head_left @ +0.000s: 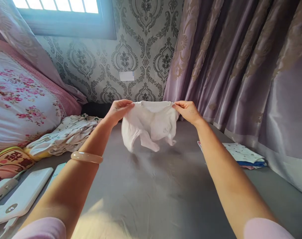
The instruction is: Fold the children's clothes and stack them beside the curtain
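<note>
Between my two hands hangs a small white shirt (151, 124), its neckline at the top and its lower part swinging, blurred, above the grey bed sheet (151, 186). My left hand (119, 109) pinches one shoulder of it between thumb and fingers. At the opposite shoulder, my right hand (187, 110) pinches the cloth in the same way. Both arms are stretched out forward, and a pale bangle (86, 157) circles the left forearm.
Crumpled patterned clothes (66, 134) lie at left beside floral bedding (24, 106) and a yellow cushion (11, 162). Nearer are a white power bank (29, 191) and a power strip (3, 190). Folded clothes (244, 154) sit at right, by purple curtains (228, 66).
</note>
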`<move>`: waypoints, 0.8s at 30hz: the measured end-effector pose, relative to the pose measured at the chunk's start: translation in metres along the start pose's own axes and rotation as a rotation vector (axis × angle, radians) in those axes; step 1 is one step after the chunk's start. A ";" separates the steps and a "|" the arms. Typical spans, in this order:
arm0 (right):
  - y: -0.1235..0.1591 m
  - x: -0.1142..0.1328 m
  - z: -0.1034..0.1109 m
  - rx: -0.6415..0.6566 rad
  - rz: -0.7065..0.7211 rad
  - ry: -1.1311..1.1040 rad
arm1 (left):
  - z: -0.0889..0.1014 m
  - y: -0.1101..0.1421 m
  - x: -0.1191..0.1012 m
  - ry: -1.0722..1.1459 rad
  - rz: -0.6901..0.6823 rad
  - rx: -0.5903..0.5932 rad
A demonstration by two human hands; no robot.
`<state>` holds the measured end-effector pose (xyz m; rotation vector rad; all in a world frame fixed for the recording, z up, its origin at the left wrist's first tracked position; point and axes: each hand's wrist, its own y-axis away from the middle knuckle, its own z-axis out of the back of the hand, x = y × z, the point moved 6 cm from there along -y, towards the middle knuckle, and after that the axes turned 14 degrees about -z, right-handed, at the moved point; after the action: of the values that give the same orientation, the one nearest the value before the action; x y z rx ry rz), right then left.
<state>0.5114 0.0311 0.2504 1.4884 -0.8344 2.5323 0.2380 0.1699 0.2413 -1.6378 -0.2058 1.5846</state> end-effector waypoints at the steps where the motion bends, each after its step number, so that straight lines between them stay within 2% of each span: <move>1: -0.002 -0.003 0.000 0.011 -0.004 0.012 | 0.000 -0.001 0.002 -0.013 -0.001 -0.002; 6: -0.002 -0.006 0.001 -0.021 0.015 0.116 | -0.002 -0.004 0.001 -0.028 -0.042 -0.022; 10: 0.005 0.003 0.003 0.003 0.002 0.094 | 0.000 -0.001 -0.011 -0.031 -0.044 -0.021; 16: 0.024 0.029 0.003 0.179 -0.120 -0.127 | 0.004 0.002 -0.041 0.259 -0.018 0.141; 20: 0.026 0.036 -0.008 0.251 -0.145 0.024 | -0.007 0.004 -0.042 0.013 0.011 0.274; 24: 0.028 0.035 -0.012 0.238 -0.151 -0.027 | -0.013 0.008 -0.044 0.117 -0.004 0.207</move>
<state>0.4744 0.0060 0.2634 1.5852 -0.4149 2.5751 0.2380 0.1317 0.2674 -1.5604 0.0160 1.4499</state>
